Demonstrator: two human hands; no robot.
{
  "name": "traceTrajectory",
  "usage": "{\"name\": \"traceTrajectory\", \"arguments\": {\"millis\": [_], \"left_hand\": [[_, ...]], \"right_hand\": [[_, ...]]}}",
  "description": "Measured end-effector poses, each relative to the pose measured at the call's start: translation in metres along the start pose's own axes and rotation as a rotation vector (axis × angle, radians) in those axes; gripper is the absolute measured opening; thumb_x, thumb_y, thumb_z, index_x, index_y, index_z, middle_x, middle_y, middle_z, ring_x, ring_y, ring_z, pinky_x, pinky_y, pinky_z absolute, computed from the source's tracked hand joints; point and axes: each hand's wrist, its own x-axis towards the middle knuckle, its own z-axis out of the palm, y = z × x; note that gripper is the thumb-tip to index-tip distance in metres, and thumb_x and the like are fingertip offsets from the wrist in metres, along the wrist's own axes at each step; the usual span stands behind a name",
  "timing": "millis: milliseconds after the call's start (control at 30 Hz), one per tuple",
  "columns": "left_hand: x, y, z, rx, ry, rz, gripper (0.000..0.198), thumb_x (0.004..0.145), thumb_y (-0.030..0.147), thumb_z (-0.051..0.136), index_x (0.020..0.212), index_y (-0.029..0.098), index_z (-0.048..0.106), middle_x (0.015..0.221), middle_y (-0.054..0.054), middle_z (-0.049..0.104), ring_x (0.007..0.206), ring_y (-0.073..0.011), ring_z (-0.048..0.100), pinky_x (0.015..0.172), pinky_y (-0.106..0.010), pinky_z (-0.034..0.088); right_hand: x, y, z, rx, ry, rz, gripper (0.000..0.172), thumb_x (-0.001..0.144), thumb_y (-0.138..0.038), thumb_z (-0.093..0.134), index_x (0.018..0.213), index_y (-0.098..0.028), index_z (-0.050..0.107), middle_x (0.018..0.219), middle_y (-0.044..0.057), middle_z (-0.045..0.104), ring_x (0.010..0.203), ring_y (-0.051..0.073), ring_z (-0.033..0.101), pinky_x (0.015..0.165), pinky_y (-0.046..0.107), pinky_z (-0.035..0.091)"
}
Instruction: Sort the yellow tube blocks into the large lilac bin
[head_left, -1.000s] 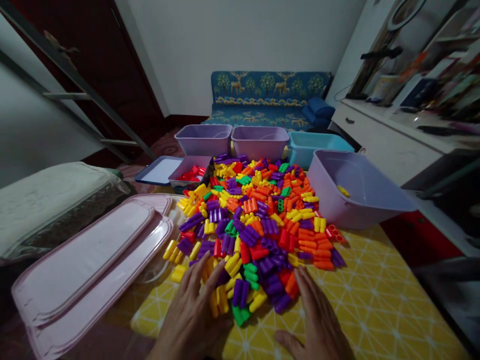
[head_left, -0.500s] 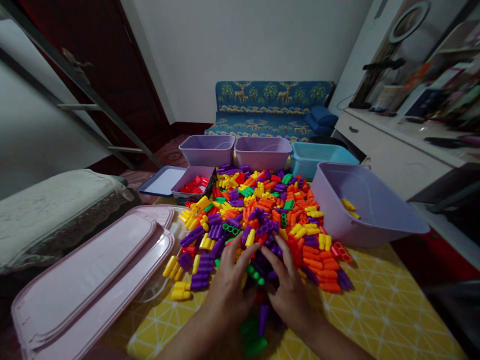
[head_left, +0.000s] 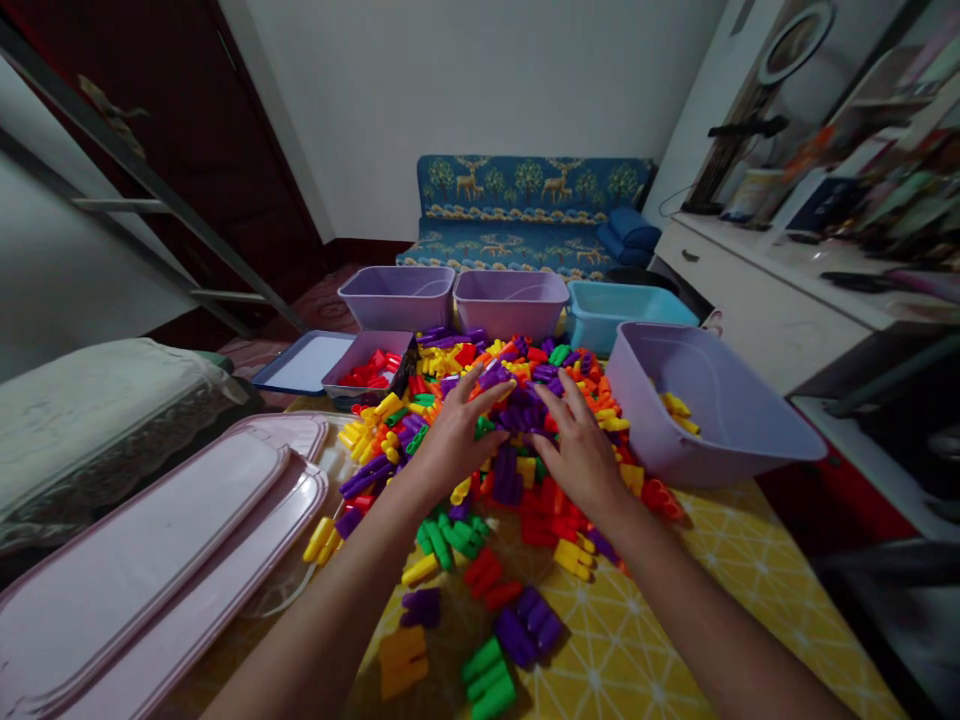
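A heap of colourful plastic building blocks (head_left: 551,500) made of joined tubes covers the middle of the yellow table. My left hand (head_left: 457,440) reaches over the left part of the heap, fingers apart and open. Opposite it, my right hand (head_left: 581,455) is also open, its fingers stretched toward the far side of the heap. Between the two hands lie several purple blocks (head_left: 517,410); whether the fingertips touch them I cannot tell. Closer to me, a green block (head_left: 487,680), a purple block (head_left: 529,627) and an orange block (head_left: 403,662) lie scattered on the patterned cloth.
Two purple bins (head_left: 397,295) and a blue bin (head_left: 630,315) line the back. A larger purple bin (head_left: 697,410) at right holds a few yellow blocks. A small box (head_left: 341,385) holds red blocks. Pinkish lids (head_left: 150,560) lie stacked at left.
Both hands have moved away from me across the heap and spread further apart. Several blocks now lie loose nearer to me on the cloth. The view has shifted slightly.
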Motion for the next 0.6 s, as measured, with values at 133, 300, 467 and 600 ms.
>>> {"name": "traceTrajectory", "arguments": {"millis": [133,300,467,600], "left_hand": [[-0.071,0.005,-0.034,0.099,-0.171,0.069,0.061,0.082,0.039,0.064,0.139,0.036,0.043,0.155,-0.006,0.025,0.139,-0.0329,0.031,0.109,-0.053,0.037],[-0.187,0.003,-0.043,0.247,-0.289,0.102,0.09,0.067,0.058,0.072,0.145,0.037,0.032,0.155,-0.008,0.026,0.135,-0.0378,0.037,0.102,-0.052,0.045],[-0.225,0.001,-0.011,0.469,-0.15,-0.076,0.084,0.071,0.051,0.068,0.145,0.034,0.034,0.151,-0.01,0.034,0.123,-0.0345,0.048,0.093,-0.046,0.051],[-0.21,0.003,0.007,0.521,-0.021,-0.148,0.073,0.075,0.042,0.065,0.143,0.031,0.039,0.151,-0.01,0.031,0.13,-0.0359,0.038,0.101,-0.054,0.04]], "right_hand": [[-0.069,-0.008,-0.036,-0.169,-0.139,-0.182,0.065,0.085,-0.038,0.06,0.144,-0.026,0.036,0.156,0.01,0.025,0.137,0.033,0.034,0.105,0.054,0.038],[-0.163,-0.007,-0.043,-0.21,-0.306,-0.733,0.065,0.085,-0.042,0.058,0.145,-0.033,0.033,0.153,0.007,0.032,0.137,0.028,0.035,0.106,0.045,0.037],[-0.171,-0.023,-0.007,-0.198,-0.356,-0.475,0.083,0.08,-0.056,0.059,0.148,-0.021,0.028,0.156,0.015,0.023,0.137,0.034,0.033,0.098,0.044,0.044],[-0.142,-0.045,0.016,-0.187,-0.376,-0.241,0.086,0.079,-0.05,0.064,0.15,-0.027,0.02,0.158,0.011,0.018,0.136,0.035,0.035,0.098,0.05,0.044]]}}
